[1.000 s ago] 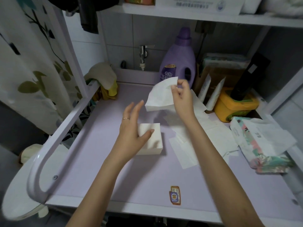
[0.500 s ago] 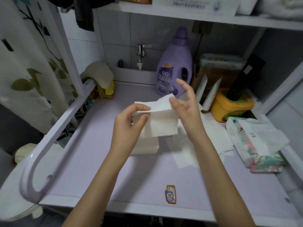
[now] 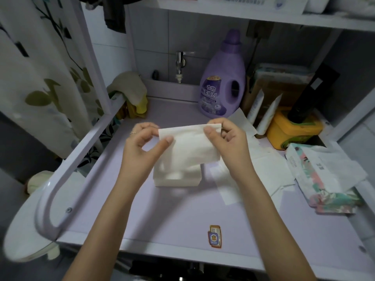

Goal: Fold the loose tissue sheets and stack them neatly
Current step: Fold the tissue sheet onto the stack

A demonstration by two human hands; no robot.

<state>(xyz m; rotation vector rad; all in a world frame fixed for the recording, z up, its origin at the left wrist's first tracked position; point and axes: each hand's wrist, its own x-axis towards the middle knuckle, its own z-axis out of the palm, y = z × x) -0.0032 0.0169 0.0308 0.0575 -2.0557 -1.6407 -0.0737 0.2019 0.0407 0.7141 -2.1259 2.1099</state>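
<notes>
A white tissue sheet (image 3: 192, 147) hangs in the air above the lilac tabletop (image 3: 174, 211). My left hand (image 3: 142, 147) pinches its upper left corner and my right hand (image 3: 227, 138) pinches its upper right edge. Right below the sheet sits a stack of folded tissues (image 3: 178, 177), partly hidden by it. Several loose tissue sheets (image 3: 263, 171) lie flat and overlapping on the table to the right of the stack.
A flowered tissue pack (image 3: 324, 179) lies at the right edge. Behind stand a purple softener bottle (image 3: 223, 86), a yellow tub (image 3: 292, 130) with a black bottle on it, and two white tubes (image 3: 263, 112). A white rail (image 3: 81, 151) borders the left side.
My right hand brought the lifted sheet down toward me. My left hand left the stack and took the sheet's left corner. The sheet now hangs stretched between both hands.
</notes>
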